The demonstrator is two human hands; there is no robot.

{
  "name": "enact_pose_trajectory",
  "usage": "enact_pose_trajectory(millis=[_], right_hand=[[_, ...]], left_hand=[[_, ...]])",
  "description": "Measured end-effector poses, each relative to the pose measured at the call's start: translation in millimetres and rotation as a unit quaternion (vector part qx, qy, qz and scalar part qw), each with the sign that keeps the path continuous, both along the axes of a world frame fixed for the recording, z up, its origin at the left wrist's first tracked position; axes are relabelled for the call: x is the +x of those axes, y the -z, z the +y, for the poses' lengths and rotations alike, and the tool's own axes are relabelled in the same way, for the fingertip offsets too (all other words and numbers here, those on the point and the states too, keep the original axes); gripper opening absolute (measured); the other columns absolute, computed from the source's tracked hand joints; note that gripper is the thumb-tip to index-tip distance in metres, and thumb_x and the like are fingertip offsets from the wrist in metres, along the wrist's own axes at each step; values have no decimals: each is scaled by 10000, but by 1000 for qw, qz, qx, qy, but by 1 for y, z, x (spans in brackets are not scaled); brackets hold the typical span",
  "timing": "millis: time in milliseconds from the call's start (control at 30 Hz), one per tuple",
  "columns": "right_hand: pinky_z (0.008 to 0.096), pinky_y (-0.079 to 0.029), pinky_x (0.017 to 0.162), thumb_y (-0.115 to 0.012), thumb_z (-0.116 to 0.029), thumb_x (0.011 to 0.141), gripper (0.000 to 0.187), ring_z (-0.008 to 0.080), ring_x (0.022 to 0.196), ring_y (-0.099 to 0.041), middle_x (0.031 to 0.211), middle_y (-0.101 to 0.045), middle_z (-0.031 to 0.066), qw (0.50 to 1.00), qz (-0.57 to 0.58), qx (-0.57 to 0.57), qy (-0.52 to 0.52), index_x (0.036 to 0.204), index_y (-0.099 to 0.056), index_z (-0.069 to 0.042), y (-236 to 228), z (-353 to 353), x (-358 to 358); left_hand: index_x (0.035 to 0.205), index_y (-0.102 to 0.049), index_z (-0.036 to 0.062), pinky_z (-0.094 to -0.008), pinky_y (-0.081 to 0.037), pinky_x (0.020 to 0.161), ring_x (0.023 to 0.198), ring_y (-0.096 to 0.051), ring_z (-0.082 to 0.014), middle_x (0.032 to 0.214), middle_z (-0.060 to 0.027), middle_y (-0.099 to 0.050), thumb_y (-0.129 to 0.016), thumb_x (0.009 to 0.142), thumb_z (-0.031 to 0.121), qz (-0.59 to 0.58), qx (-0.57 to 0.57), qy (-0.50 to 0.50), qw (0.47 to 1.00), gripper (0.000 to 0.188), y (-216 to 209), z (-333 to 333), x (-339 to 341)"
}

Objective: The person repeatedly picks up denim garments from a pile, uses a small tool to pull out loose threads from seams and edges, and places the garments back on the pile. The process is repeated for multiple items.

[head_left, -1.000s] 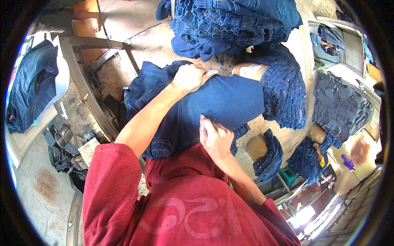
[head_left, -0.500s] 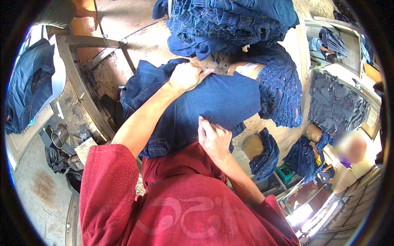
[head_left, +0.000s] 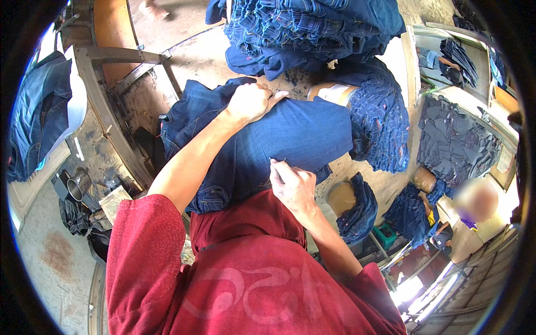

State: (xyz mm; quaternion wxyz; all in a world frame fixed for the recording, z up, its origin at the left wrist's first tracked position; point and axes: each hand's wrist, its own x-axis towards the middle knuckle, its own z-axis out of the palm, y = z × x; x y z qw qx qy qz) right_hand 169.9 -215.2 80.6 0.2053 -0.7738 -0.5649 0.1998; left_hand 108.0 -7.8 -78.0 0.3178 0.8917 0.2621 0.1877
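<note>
Dark-blue denim jeans (head_left: 307,125), bunched at left and flatter at right, lie across the person's lap, against the front of the red top (head_left: 251,268). Right hand (head_left: 293,184): fingers curled, tips gathered at the near part of the denim; can't tell whether they pinch cloth or something tiny. Left hand (head_left: 251,103): clamped on the far edge of the same jeans, thumb sticking out to the right. Hands well apart, denim between them.

Just right of the lap: tan round-topped support (head_left: 341,198), a folded dark denim garment (head_left: 360,212) draped over its right side. Green crate (head_left: 384,235) near that. Left side: dented metal cylinder (head_left: 81,184) beside black plastic (head_left: 75,216), then a worn frame (head_left: 106,111).

Beyond the lap jeans: denim stack (head_left: 385,120) over a tan drum (head_left: 335,94), bigger denim pile (head_left: 312,28) behind. Far left: more jeans (head_left: 36,117) on a white board (head_left: 78,109). Far right: dark-grey garment heap (head_left: 458,137); co-worker with blurred head (head_left: 475,200) near another denim pile (head_left: 410,218). Top left: a bare foot (head_left: 153,10) on the floor.
</note>
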Motion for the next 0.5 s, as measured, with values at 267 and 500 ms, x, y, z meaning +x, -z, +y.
enact_pose_trajectory(millis=[267,500], right_hand=[[388,-556,518,-788,-45,951,75,240,555,-715,678,-712,85,999,-16,-30,-16,914,-747,-96,5,3,2],[395,-526,477,-789,-79,971,154,249,499,-676,599,-653,75,1000,-2,23,19,847,-707,-123,7,5,3]], left_hand=[[640,-691,52,-454,-560,586,607,-699,-347,656,-133,-671,-746,1042,413,4,10,0,1000,543,3,0,0],[657,-698,47,-454,-568,596,622,-708,-355,682,-145,-686,-725,1055,425,47,-18,-5,999,550,2,-1,-1]])
